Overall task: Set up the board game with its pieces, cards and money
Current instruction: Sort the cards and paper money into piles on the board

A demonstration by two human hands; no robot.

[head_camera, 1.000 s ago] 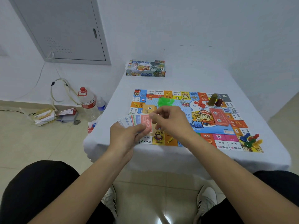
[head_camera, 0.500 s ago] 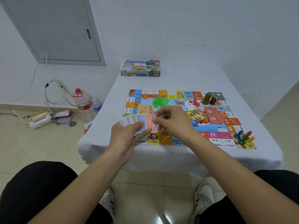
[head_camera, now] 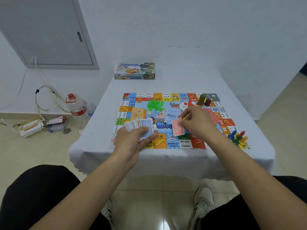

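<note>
Closest in, both forearms reach out over black-trousered knees toward the white-cloth-covered counter (head_camera: 191,83). The left hand (head_camera: 132,140) has its grip wrapped around a fanned stack of thin paper cards (head_camera: 139,127), mostly blue and white at the edges, thumb lying flat across the top and fingers curled underneath. It hangs right over the near left edge of the colourful flat rectangular game board (head_camera: 167,141). The right hand (head_camera: 197,123) sits a bit further right and in, wrist bent down, pinching a single red-orange card (head_camera: 178,128) at its right edge so the card stands nearly upright over the board's middle.

On the board itself: a loose heap of translucent green plastic pieces (head_camera: 155,104), a small white die (head_camera: 172,103), and some tall gold and dark red blocks (head_camera: 204,101) near the far right corner. A cluster of glossy blue, red, green and yellow pawns (head_camera: 238,138) sits on the near right corner.

Farthest back, the printed cardboard game box (head_camera: 134,71) rests at the counter's far edge by the wall.
</note>
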